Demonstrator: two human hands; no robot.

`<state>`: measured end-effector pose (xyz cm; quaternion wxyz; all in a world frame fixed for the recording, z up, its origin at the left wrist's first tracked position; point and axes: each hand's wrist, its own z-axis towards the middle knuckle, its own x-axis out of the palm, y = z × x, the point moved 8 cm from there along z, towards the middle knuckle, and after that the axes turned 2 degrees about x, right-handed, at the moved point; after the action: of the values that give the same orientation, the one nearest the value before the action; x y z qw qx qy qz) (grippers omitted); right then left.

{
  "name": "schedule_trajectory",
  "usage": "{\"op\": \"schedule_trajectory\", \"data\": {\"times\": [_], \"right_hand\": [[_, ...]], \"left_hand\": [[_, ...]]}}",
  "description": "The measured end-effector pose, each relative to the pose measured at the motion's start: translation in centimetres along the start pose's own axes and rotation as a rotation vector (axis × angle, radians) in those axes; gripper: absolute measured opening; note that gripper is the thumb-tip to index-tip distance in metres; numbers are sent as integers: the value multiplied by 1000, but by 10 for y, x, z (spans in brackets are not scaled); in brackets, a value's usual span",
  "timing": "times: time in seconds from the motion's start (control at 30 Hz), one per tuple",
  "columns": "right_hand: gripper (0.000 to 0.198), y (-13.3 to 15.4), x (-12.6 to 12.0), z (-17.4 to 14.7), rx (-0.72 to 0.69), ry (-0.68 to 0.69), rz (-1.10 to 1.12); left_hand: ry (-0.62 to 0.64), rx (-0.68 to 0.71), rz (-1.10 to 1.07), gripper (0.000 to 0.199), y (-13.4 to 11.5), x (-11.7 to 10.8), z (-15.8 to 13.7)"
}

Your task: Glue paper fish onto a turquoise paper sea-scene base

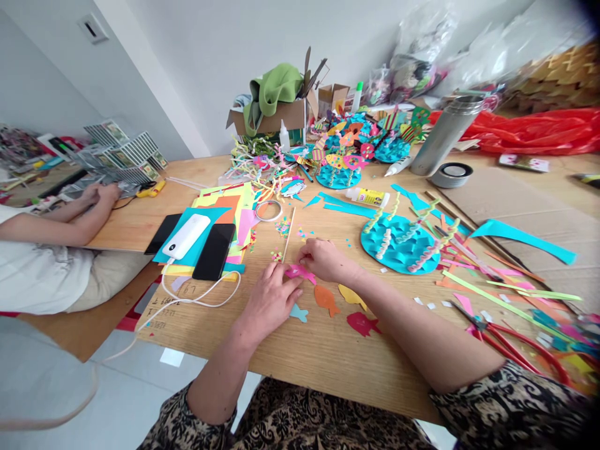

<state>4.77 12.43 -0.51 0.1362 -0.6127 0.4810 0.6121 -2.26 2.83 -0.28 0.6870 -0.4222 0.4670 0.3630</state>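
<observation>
On the table in front of me lies a pink paper fish (302, 273). My left hand (268, 297) has its fingers and thumb closed about the left end of this fish, keeping it against the wood. Just above its right part, my right hand (325, 257) is closed in a pinch; whatever sits between those fingertips is hidden. Around my hands lie a light blue paper fish (299, 313), partly under the left hand, an orange one (325, 300), a yellow one (351, 296) beside my right forearm, and a dark pink one (362, 324). A thin wooden stick (289, 234) and confetti dots (282, 226) lie beyond.
To the right stands a turquoise base (398, 244) with twisted stems, near red-handled scissors (510, 340) and paper strips. A glue bottle (368, 197), tape roll (269, 210), phone (214, 251), cabled power bank (189, 235) and steel flask (445, 134) surround the workspace. Another person's arms (79, 215) are at left.
</observation>
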Motion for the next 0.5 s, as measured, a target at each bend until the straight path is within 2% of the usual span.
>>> {"op": "schedule_trajectory", "data": {"times": [0.27, 0.37, 0.5], "right_hand": [[33, -1, -6, -3, -32, -75, 101], [41, 6, -11, -6, -164, -163, 196], [31, 17, -6, -10, -367, -151, 164]], "left_hand": [[-7, 6, -17, 24, 0, -1, 0], [-26, 8, -27, 22, -1, -2, 0], [-38, 14, -24, 24, -1, -3, 0]]}}
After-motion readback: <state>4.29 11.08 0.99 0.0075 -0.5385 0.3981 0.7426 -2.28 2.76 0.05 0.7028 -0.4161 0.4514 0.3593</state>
